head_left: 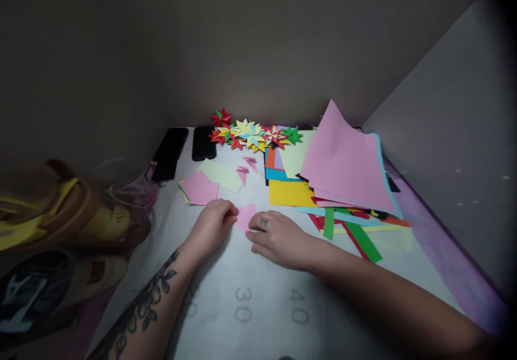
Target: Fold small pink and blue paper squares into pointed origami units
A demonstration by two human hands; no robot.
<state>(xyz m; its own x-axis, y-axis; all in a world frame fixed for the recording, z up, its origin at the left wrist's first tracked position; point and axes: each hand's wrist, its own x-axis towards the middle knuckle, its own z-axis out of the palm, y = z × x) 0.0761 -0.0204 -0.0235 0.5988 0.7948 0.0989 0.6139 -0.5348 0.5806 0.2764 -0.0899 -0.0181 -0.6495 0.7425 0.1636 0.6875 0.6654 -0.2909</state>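
A small piece of pink paper point(246, 216) lies between my two hands, low over the white mat. My left hand point(214, 221) pinches its left edge, fingers curled together. At the paper's right side, my right hand point(278, 237) presses its fingertips on the edge, partly covering it. Just behind my left hand rests a stack of small paper pieces point(200, 189), pink on top with green and yellow edges under it. A pale green sheet point(222, 176) lies beside that stack. Two small folded pink paper pieces point(242, 174) sit farther back.
Folded multicoloured paper stars point(252, 133) are heaped at the back against the wall. Two black phones point(204, 143) lie back left. Large coloured sheets point(343, 161) and paper strips point(363, 240) cover the right side. Bags and a yellow-brown container point(97, 220) stand at the left edge.
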